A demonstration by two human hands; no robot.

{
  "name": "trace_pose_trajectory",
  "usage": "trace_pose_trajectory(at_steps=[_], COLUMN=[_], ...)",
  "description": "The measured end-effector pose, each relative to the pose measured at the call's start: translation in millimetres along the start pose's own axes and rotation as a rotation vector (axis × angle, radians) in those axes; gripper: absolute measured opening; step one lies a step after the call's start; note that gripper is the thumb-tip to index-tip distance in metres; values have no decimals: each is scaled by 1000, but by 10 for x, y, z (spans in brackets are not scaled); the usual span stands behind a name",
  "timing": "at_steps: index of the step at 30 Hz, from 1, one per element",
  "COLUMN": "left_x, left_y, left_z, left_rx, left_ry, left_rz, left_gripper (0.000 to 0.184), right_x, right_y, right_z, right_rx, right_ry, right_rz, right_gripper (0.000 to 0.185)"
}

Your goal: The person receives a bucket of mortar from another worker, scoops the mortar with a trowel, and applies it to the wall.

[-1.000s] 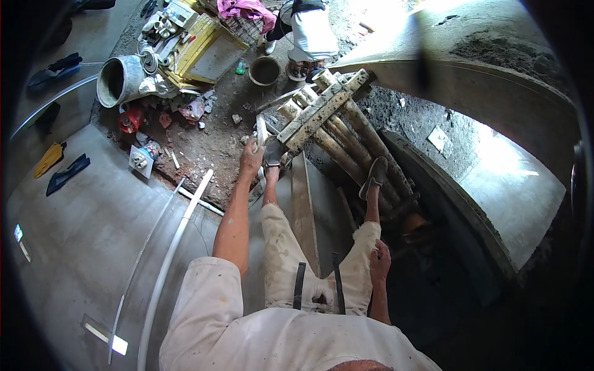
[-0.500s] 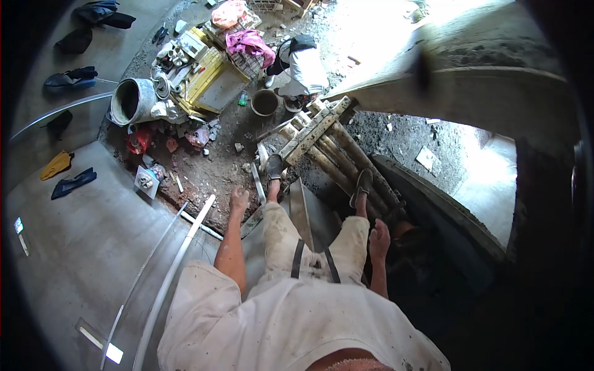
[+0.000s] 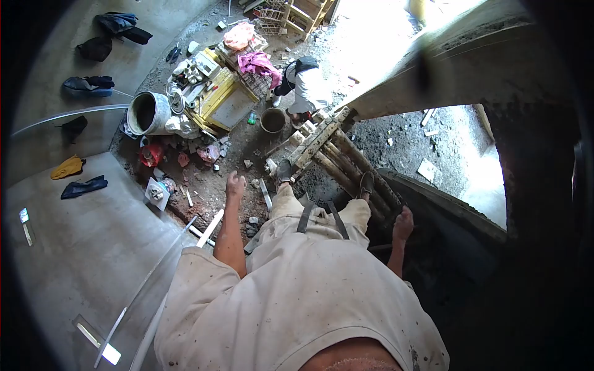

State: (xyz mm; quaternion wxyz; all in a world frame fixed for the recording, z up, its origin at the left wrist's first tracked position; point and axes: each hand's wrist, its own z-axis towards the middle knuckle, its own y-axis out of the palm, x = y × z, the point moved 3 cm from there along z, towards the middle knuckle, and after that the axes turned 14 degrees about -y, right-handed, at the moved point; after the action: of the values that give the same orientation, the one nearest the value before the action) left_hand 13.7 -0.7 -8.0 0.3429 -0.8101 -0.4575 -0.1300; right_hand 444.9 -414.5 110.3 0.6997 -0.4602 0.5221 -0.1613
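My left hand [image 3: 235, 185] hangs free over the rubble-strewn floor, its fingers loosely bent and apart, holding nothing I can see. My right hand [image 3: 403, 225] is out to the side near the lower ends of the wooden poles [image 3: 346, 162]. Its fingers are loosely bent, with nothing visible in them; whether it touches a pole I cannot tell. My shoes [image 3: 284, 171] rest on this raised pole platform, one by the mortar-smeared crosspiece [image 3: 320, 140], the other further right.
Below, a co-worker in a white top [image 3: 309, 89] bends beside a round bucket [image 3: 272, 120]. A large pale bucket [image 3: 147, 113] and a cluttered yellow-framed box [image 3: 232, 102] stand left. Clothes [image 3: 88, 86] hang on the grey wall. A concrete edge [image 3: 445, 77] runs along the right.
My body has leaned forward, and my torso now covers the grey board between my legs. My right hand has moved right and slightly up; my left hand has risen a little.
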Motion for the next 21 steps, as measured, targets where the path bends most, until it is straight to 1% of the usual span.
trace_pose_trajectory(at_steps=[1,2,3,4,6,7,8,9,10,11,12,13,14,15,17,18,19,21], left_x=[-194,-363,-557,-719,-920,-937,-932,-850,-760,-661,-560,-444,-366,-277,30,168,85,17], left_y=[-37,-81,-128,-173,-252,-301,-355,-403,-441,-471,-498,-524,-536,-548,-595,-603,-593,-576], left_z=[31,51,71,81,77,54,54,6,-39,-73,-68,-52,13,29,-112,-190,-82,22], left_rx=[37,40,68,98,99,97,103,59,13,15,67,119,67,67,39,7,7,-45], left_ry=[-15,-14,-121,-229,-240,-247,-250,-307,-362,-362,-313,-261,-235,-234,-137,-146,-151,-68], left_rz=[59,58,134,208,212,225,221,184,150,154,134,114,82,84,-2,-54,-51,-132], left_gripper=[42,42,43,44,44,45,45,46,47,47,47,47,47,47,49,52,52,53], right_x=[37,117,212,317,510,451,409,364,415,537,495,489,351,206,-61,-143,-226,-289], right_y=[44,103,158,204,317,342,360,380,438,525,582,631,633,627,619,631,635,644], right_z=[-203,-414,-616,-813,-1106,-1112,-1140,-1163,-1136,-1051,-953,-876,-717,-561,-325,-248,-197,-179], right_rx=[-46,-66,-89,-92,-232,-237,-260,-283,-285,-237,-185,-183,-180,-177,-166,-153,-157,-105], right_ry=[0,40,78,72,308,302,366,432,432,307,182,185,196,206,216,224,227,211], right_rz=[-96,-87,-79,-78,-89,-87,-87,-87,-84,-64,-44,-42,0,40,83,128,126,208], right_gripper=[32,32,32,32,33,33,33,34,34,33,33,33,34,35,35,36,36,35])
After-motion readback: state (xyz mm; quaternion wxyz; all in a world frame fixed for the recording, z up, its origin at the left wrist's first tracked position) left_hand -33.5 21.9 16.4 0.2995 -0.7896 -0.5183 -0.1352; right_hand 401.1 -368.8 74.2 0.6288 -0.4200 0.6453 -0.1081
